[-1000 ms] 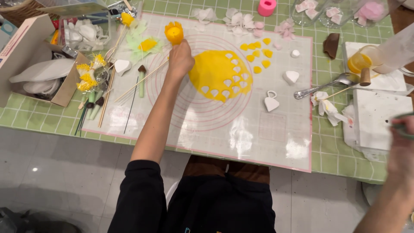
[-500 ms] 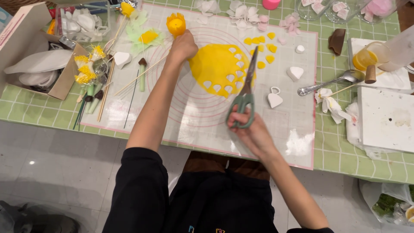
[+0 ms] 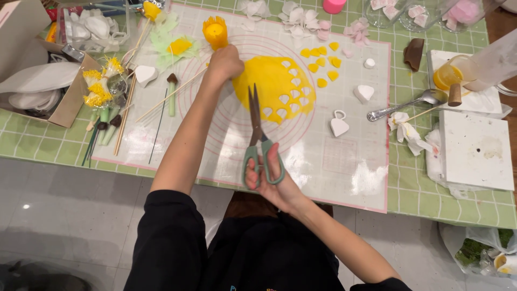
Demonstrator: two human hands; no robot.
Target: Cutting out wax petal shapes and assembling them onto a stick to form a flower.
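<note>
My left hand (image 3: 225, 63) is curled into a fist at the left edge of a flat yellow clay sheet (image 3: 277, 86) with heart-shaped holes. A small yellow-orange clay cup (image 3: 215, 31) sticks out just beyond its knuckles and seems to be held by a stem. My right hand (image 3: 269, 180) grips green-handled scissors (image 3: 257, 137). The blades are nearly closed and point away from me, with their tips over the sheet's near left part. All this lies on a translucent mat (image 3: 334, 167) with printed circles.
Yellow cut-out hearts (image 3: 322, 60) and white heart cutters (image 3: 339, 125) lie right of the sheet. Sticks, wires and yellow stamens (image 3: 99, 91) lie at the left by a cardboard box (image 3: 32, 81). At the right are a spoon (image 3: 409, 105), a white board (image 3: 474, 151) and jars.
My right hand came in from the right holding the scissors and has drawn them left and toward me, over the sheet. My left fist has stayed by the yellow cup.
</note>
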